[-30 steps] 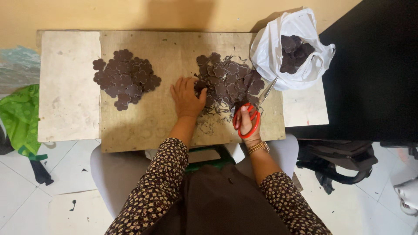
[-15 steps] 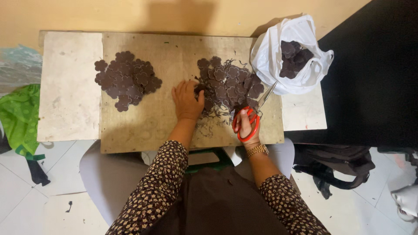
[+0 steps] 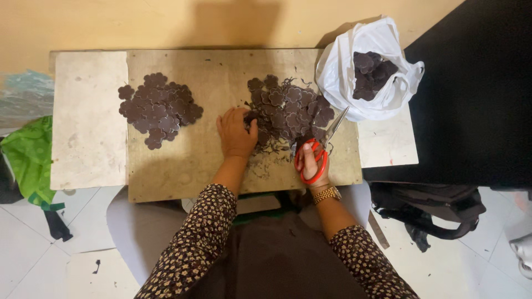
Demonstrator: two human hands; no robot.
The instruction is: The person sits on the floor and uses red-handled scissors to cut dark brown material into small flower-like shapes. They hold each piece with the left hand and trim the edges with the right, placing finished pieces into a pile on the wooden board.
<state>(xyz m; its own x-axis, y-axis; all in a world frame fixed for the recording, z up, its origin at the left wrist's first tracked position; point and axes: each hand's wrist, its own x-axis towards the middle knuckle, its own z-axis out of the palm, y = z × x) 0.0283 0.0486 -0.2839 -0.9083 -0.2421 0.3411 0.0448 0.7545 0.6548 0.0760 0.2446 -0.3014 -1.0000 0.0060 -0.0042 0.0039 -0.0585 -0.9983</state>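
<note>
Now left hand [image 3: 237, 133] nearer cutouts [image 3: 288, 108].

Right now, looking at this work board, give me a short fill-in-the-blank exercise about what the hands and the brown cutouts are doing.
1. The right hand holds scissors with ____ handles.
2. The left hand rests on the edge of the pile of brown flower-shaped cutouts in the ____ of the board.
3. More brown cutouts sit inside a ____ plastic bag at the board's right end.
4. A second, tidier pile lies to the ____ of the left hand.

Missing words: red; middle; white; left
</note>
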